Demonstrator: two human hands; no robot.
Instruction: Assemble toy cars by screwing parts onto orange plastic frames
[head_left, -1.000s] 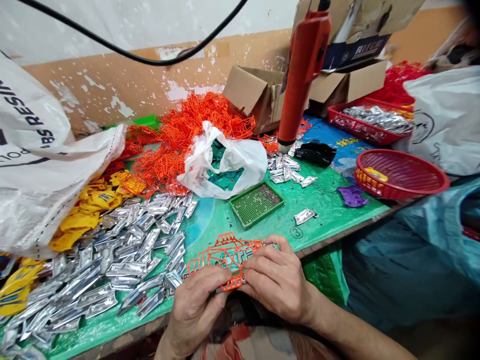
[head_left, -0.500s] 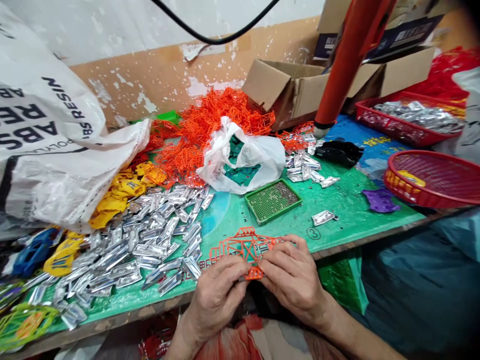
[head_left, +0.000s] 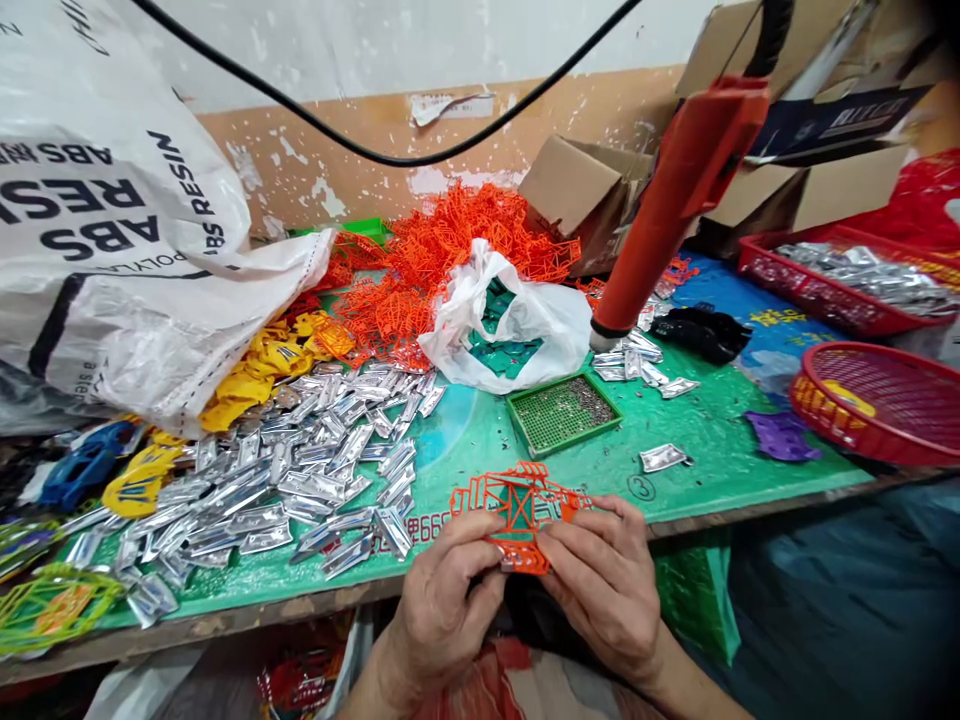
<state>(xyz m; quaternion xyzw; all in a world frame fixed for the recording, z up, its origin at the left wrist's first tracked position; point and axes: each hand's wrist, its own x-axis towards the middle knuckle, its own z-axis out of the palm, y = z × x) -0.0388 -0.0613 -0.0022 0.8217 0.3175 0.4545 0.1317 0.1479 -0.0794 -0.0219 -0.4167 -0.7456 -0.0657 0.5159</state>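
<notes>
**Orange plastic frame held in both hands at the table's near edge**

The orange plastic frame sits just above the near edge of the green table, pinched from both sides. The left hand closes its fingers on the frame's left lower part; the right hand grips the right side. Silver foil packets lie heaped toward the left edge, and a green mesh tray rests mid-table beyond the frame.

The orange frame is matt moulded plastic, the packets shiny crinkled foil, the box dull brown cardboard, the desk cover smooth glossy green sheet.
</notes>
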